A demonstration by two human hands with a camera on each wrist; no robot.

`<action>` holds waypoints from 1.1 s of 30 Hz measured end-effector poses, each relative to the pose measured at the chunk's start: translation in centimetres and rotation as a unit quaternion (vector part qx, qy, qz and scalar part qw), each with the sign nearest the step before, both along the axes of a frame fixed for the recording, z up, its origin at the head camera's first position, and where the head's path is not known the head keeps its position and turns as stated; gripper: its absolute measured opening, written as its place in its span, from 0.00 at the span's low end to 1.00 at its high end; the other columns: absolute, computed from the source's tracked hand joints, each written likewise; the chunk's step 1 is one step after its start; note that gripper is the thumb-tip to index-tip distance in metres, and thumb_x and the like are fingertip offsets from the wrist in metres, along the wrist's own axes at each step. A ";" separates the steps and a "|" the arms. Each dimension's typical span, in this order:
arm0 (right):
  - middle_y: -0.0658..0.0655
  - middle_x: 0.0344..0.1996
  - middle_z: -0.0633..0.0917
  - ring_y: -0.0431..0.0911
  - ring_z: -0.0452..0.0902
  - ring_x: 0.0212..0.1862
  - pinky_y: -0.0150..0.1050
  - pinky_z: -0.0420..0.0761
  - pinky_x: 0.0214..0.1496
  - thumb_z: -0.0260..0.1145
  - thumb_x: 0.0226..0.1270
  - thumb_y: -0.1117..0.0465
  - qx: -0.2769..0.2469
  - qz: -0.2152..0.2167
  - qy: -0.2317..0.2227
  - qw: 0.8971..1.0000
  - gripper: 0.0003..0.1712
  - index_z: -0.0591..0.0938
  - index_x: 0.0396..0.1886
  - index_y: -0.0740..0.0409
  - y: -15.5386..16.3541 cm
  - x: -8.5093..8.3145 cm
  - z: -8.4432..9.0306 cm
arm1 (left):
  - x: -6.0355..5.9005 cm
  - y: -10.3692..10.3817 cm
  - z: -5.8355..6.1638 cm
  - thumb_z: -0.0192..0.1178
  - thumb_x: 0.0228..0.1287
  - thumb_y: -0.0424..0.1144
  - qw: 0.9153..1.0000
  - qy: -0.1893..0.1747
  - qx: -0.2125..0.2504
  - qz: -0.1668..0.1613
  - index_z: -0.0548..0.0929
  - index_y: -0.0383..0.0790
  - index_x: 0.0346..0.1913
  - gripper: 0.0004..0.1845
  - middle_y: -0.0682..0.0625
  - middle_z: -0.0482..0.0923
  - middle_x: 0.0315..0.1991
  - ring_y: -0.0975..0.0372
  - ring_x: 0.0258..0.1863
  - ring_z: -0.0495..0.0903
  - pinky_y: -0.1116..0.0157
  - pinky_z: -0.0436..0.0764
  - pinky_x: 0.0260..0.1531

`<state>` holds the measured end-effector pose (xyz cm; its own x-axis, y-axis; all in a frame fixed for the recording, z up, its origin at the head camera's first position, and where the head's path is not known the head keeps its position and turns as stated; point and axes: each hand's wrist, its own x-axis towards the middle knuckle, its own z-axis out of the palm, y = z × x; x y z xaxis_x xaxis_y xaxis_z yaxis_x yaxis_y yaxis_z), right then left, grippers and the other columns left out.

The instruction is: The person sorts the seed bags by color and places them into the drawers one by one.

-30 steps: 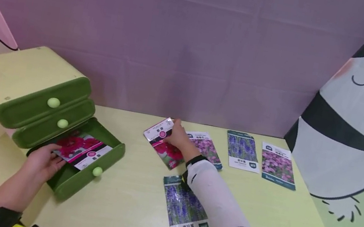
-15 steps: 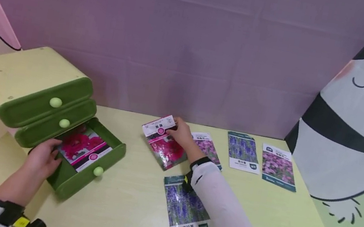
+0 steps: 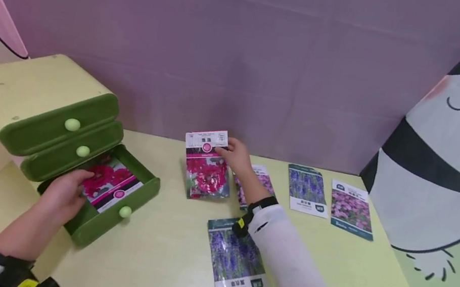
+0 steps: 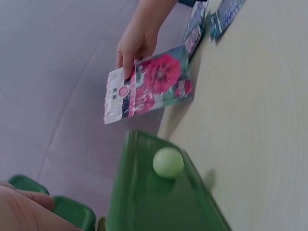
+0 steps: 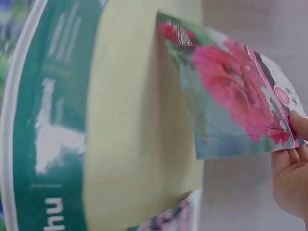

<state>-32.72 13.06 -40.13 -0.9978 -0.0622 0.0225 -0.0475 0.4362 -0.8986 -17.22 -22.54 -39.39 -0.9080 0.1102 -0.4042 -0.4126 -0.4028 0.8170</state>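
Note:
My right hand (image 3: 238,158) pinches the upper right edge of a seed packet with red flowers (image 3: 208,175), holding it tilted up over the table's back part. In the right wrist view, the thumb lies on the front of this packet (image 5: 231,91) and the fingers are behind it. My left hand (image 3: 66,191) reaches into the pulled-out bottom drawer (image 3: 152,191) of a small cabinet. Its fingers lie at the left edge of another red-flower seed packet (image 3: 109,184), which rests flat in that drawer; the fingertips are partly hidden.
The cream cabinet (image 3: 36,89) with green drawer fronts stands at the left; its two upper drawers are closed. On the table lie a large purple-flower packet (image 3: 236,262), a smaller purple one (image 3: 308,190), and pink-flower packets (image 3: 352,209), one (image 3: 263,177) partly behind the right forearm.
My right hand has raised the red-flower packet from the table and tipped it upright. The packet in the drawer has settled flat, and my left hand has moved slightly further in over its edge.

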 end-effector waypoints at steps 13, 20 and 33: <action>0.64 0.49 0.85 0.50 0.85 0.45 0.37 0.85 0.46 0.67 0.65 0.61 -0.132 0.007 -0.019 0.991 0.22 0.77 0.58 0.61 -1.7 4.5 4.1 | 1.6 5.8 3.3 0.47 0.75 0.46 0.996 0.080 -0.016 0.025 0.31 0.49 0.77 0.41 0.59 0.31 0.79 0.65 0.78 0.35 0.67 0.44 0.76; 0.61 0.47 0.87 0.47 0.86 0.42 0.37 0.85 0.45 0.68 0.64 0.61 -0.114 0.058 -0.026 0.991 0.22 0.77 0.57 0.58 -3.5 8.1 5.3 | 1.5 7.9 3.6 0.46 0.76 0.44 0.989 0.144 -0.027 -0.032 0.32 0.39 0.77 0.40 0.45 0.38 0.79 0.55 0.78 0.44 0.61 0.49 0.75; 0.60 0.44 0.88 0.43 0.85 0.38 0.34 0.85 0.40 0.69 0.64 0.59 -0.046 0.101 0.021 0.994 0.23 0.78 0.58 0.57 -5.9 11.6 5.5 | 2.8 10.3 2.6 0.51 0.74 0.48 0.981 0.134 -0.099 -0.099 0.55 0.35 0.73 0.33 0.57 0.81 0.53 0.71 0.47 0.83 0.71 0.81 0.51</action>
